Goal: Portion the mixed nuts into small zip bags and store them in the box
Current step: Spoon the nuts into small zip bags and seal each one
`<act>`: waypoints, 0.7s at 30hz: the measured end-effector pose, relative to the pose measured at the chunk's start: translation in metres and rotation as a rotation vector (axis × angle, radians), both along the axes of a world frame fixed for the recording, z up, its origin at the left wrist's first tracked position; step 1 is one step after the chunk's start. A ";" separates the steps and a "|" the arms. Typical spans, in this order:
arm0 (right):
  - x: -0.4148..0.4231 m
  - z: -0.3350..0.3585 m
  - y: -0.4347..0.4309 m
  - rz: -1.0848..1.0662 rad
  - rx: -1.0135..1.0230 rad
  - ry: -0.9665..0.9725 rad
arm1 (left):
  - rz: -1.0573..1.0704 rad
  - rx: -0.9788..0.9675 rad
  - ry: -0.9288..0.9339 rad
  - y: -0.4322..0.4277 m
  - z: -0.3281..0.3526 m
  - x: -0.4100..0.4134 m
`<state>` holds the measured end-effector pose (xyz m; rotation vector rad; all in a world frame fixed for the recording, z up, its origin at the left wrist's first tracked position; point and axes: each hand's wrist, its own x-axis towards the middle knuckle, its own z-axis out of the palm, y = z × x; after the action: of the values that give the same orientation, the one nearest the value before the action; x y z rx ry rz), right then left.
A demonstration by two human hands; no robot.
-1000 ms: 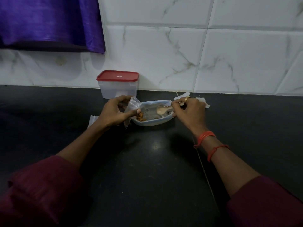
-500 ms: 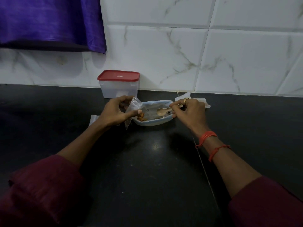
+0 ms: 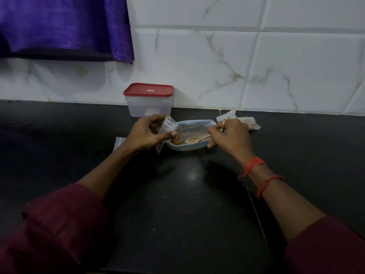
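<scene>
— Black stone countertop (image 3: 177, 194) is being shown from above, with white marbled wall tiles (image 3: 217, 66) behind it. What is being held?

— A small clear zip bag (image 3: 166, 128) is being pinched between thumb and fingers of the left hand (image 3: 147, 133), closed firmly on it, at about eleven o'clock from the frame's centre. A pale spoon (image 3: 194, 139) is being gripped by its handle in the right hand (image 3: 229, 136), fingers curled tight around it, at about one o'clock.

— Where are the nuts being kept?

— A few orange-brown nuts (image 3: 176, 140) are being seen at the left end of a shallow blue-rimmed tray (image 3: 189, 148), just beside the bag's mouth. The spoon's bowl is lying inside the tray, near them.

— And the box?

— A translucent box (image 3: 149, 106) with a red lid (image 3: 148, 89), shut, is being seen against the wall at twelve o'clock from the left hand. More clear bags (image 3: 246, 123) are lying behind the right hand, and another (image 3: 118, 142) at nine o'clock of the left wrist.
</scene>
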<state>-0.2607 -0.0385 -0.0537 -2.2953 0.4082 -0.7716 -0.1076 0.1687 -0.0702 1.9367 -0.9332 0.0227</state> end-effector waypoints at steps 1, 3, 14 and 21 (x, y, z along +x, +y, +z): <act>0.000 0.000 0.002 0.016 0.009 0.007 | 0.003 -0.002 0.000 0.001 0.000 0.000; 0.001 -0.002 0.006 0.045 0.044 0.017 | 0.004 -0.005 0.004 0.001 0.001 -0.001; 0.002 -0.004 0.027 0.099 0.530 0.155 | -0.002 -0.004 0.002 0.000 0.001 -0.002; 0.004 -0.004 0.018 0.044 0.788 0.082 | 0.003 -0.001 0.001 0.001 0.001 0.000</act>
<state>-0.2570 -0.0207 -0.0580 -1.5866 0.5739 -0.3874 -0.1073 0.1695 -0.0691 1.9371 -0.9301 0.0239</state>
